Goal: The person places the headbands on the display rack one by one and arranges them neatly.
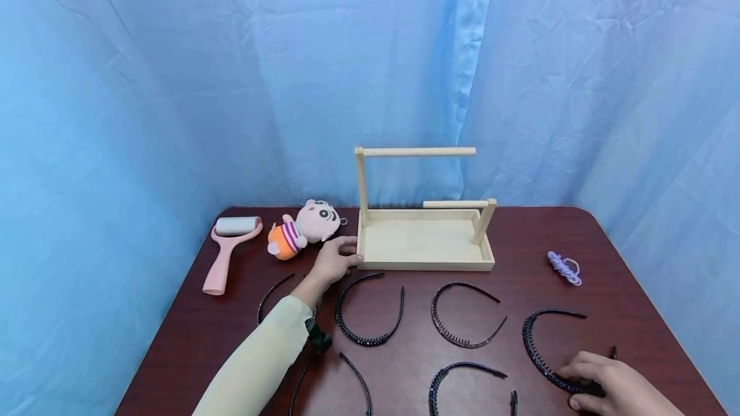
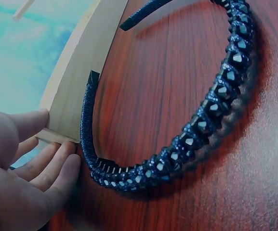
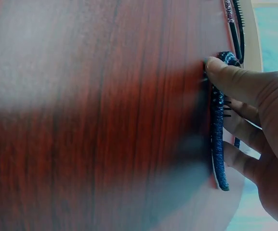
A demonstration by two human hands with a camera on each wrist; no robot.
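1. Black headband (image 1: 529, 344) in play, toward the table's right edge, and the right hand (image 1: 613, 381) has it pinched, thumb on one side, fingers on the other!
2. Across we go: the left hand (image 1: 334, 262) grips the front left corner of the wooden rack (image 1: 424, 266), which stands near the back edge, two rods above its tray.
3. Five other headbands (image 1: 437, 328) lie about the table (image 1: 647, 320); one, a beaded headband (image 1: 370, 341), sits just in front of that gripped corner.
4. Out right, a purple cord (image 1: 559, 265) lies near the right edge, behind the pinched band.
5. Far left corner now: a pink lint roller (image 1: 222, 259), then a plush toy (image 1: 315, 223) between roller and rack.
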